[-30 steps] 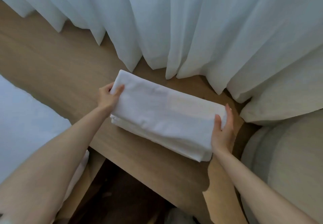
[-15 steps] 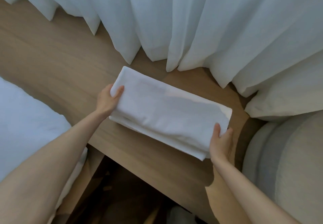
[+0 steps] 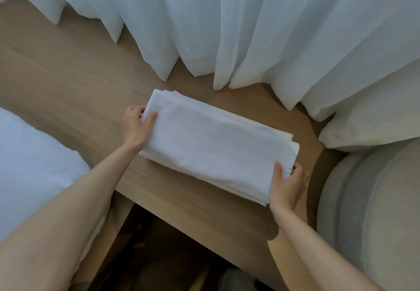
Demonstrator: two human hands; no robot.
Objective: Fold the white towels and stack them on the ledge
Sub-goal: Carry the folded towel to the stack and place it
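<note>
A stack of folded white towels lies on the wooden ledge, slanting from upper left to lower right. My left hand grips the stack's left end, thumb on top and fingers tucked under the edge. At the near right corner my right hand pinches the stack, thumb on top and fingers round the end. Several layered edges show at the far right end of the stack.
White curtains hang along the back of the ledge, their hems just behind the towels. A white pillow or bedding lies at the left. A grey upholstered seat stands at the right, with a cream cushion above it.
The towel stack stays on the ledge. My right hand has slid from the right end down to the near right corner and now pinches it. My left hand keeps its hold.
</note>
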